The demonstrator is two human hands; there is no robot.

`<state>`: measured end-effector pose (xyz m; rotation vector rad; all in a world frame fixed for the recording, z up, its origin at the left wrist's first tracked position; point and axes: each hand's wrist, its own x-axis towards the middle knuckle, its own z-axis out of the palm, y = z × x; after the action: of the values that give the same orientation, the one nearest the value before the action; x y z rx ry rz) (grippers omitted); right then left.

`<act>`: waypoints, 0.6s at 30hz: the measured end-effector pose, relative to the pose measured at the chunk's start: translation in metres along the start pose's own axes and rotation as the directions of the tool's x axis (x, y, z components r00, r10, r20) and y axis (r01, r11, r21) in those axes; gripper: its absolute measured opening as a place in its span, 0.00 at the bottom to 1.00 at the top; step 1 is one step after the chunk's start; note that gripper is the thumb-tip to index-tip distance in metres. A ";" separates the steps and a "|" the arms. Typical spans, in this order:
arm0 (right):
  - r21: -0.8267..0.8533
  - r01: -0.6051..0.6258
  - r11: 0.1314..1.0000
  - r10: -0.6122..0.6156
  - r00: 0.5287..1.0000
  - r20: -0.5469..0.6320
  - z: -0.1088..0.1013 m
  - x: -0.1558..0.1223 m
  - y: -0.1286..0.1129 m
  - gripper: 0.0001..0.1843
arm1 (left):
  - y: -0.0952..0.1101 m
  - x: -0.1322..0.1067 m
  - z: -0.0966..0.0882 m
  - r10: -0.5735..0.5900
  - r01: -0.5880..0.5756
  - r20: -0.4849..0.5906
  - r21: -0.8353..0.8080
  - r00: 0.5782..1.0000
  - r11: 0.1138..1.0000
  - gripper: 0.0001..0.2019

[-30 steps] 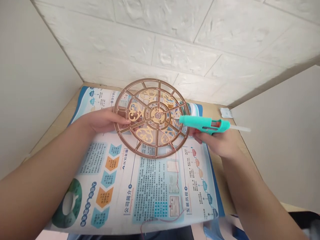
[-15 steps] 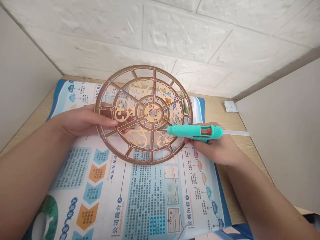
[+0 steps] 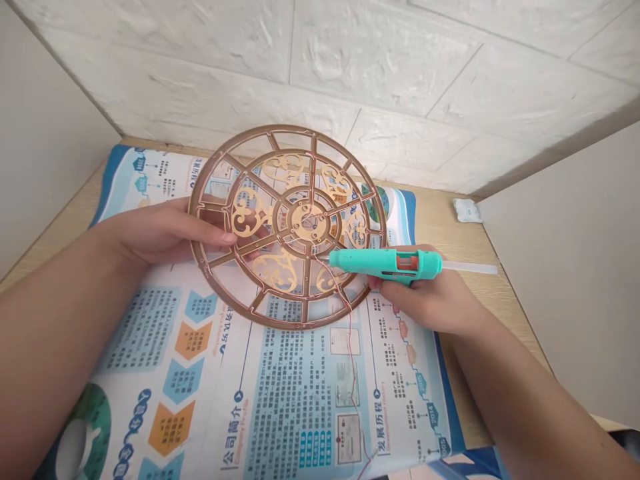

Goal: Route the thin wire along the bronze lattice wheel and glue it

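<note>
Wall behind: in the head view, a white wall [image 3: 385, 60] with a bumpy brick look stands at the back, and pale boards [image 3: 575, 247] close in both sides.
Counter: the light wood counter [image 3: 440, 217] has a big printed sheet [image 3: 215, 407] on it, white and blue with orange arrows.
Brown wheel: a big round brown frame [image 3: 306, 287] is held up over the sheet, near the middle. It has spokes, gold curly shapes [image 3: 247, 217] and a gold plate [image 3: 300, 230] at its center.
Left grip: the left grip [image 3: 165, 230] holds the frame by its left side, thumb on the front and fingers behind.
Right grip: the right grip [image 3: 430, 300] is wrapped around a green glue gun [image 3: 385, 263].
Glue gun: its tip points left, close to the gold plate. I cannot tell if it touches the frame. A clear stick [image 3: 470, 267] pokes out of its back end.
Thin wire: a red and white wire [image 3: 351, 360] hangs from the frame and runs down over the sheet.
White packet: a small white packet [image 3: 467, 211] lies on the counter, by the right board.
</note>
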<state>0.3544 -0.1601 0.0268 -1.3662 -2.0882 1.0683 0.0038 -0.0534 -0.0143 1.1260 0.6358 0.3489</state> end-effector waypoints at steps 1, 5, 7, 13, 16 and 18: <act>0.005 0.000 1.000 0.000 1.000 0.002 0.000 0.000 0.000 0.27 | 0.000 0.000 0.000 0.004 -0.004 -0.002 -0.004 1.000 1.000 0.23; 0.029 0.000 1.000 0.000 1.000 -0.009 0.002 0.000 0.004 0.27 | 0.000 0.000 0.001 0.011 -0.011 -0.005 -0.002 1.000 1.000 0.21; 0.034 -0.011 0.999 0.012 1.000 -0.021 0.003 -0.001 0.005 0.27 | 0.000 0.001 0.001 0.007 -0.007 -0.002 -0.002 1.000 1.000 0.20; 0.010 -0.155 0.988 0.155 0.987 -0.041 0.005 -0.004 0.004 0.22 | 0.000 0.000 0.001 0.009 -0.009 -0.019 -0.013 1.000 1.000 0.22; -0.012 -0.146 0.989 0.144 0.987 -0.069 0.004 -0.002 0.002 0.20 | 0.000 -0.001 0.001 0.006 -0.006 -0.012 -0.022 1.000 1.000 0.23; -0.017 -0.114 0.993 0.113 0.992 -0.062 0.004 -0.001 0.002 0.20 | 0.000 -0.001 0.000 -0.008 0.008 -0.014 -0.022 1.000 1.000 0.22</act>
<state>0.3528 -0.1623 0.0230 -1.5245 -2.0040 1.0392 0.0035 -0.0540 -0.0140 1.1008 0.6472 0.3559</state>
